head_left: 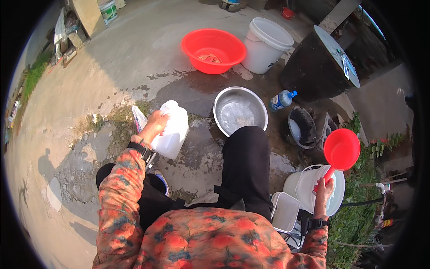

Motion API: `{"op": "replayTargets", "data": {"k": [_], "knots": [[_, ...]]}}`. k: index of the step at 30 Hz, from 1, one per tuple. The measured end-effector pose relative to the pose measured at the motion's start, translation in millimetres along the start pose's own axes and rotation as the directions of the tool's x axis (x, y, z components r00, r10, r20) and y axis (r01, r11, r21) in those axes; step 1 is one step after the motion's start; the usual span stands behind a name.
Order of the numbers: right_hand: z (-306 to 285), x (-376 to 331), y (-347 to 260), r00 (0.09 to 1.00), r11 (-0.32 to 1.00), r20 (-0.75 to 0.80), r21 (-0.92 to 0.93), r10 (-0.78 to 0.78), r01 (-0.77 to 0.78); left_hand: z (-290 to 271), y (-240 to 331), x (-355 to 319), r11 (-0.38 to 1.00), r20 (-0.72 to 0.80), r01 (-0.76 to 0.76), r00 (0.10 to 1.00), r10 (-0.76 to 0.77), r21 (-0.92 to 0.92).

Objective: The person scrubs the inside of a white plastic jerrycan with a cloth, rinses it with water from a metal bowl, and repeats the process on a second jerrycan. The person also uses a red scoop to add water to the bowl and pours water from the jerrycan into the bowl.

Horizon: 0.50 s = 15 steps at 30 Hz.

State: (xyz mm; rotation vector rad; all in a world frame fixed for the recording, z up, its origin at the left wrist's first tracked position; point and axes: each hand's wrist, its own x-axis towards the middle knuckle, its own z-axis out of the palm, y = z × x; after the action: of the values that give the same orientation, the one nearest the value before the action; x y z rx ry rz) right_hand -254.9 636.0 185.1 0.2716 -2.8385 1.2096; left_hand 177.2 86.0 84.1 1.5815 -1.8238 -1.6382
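Note:
My left hand (155,124) is closed round the handle of a white plastic jug (174,130), held off to the left of my knee. On the right, my right hand (323,190) grips the handle of a red water ladle (342,149), its round bowl pointing away from me. Below the ladle stands a white bucket (339,197) with water in it. A metal basin (264,107) rests on the ground just beyond my knee, with a little cloudy water in the bottom.
Farther off sit a red plastic basin (210,69), a lidded white bucket (264,49) and a large black drum (309,67). A blue-capped bottle (280,101) stands near a small black bucket (309,143). Beside my right leg is a rectangular white container (285,213).

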Motion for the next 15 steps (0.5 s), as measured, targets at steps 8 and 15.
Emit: {"op": "replayTargets", "data": {"k": [8, 15], "knots": [[-99.9, -22.6, 99.7, 0.872, 0.848, 0.078, -0.293, 0.482, -0.442, 14.6, -1.8, 17.2, 0.995, -0.086, 0.034, 0.996, -0.026, 0.093], [-28.6, 12.0, -6.0, 0.937, 0.318, 0.325, -0.881, -0.131, 0.350, 23.0, -4.2, 22.7, 0.977, -0.140, 0.006, 0.990, 0.024, 0.213]]}}
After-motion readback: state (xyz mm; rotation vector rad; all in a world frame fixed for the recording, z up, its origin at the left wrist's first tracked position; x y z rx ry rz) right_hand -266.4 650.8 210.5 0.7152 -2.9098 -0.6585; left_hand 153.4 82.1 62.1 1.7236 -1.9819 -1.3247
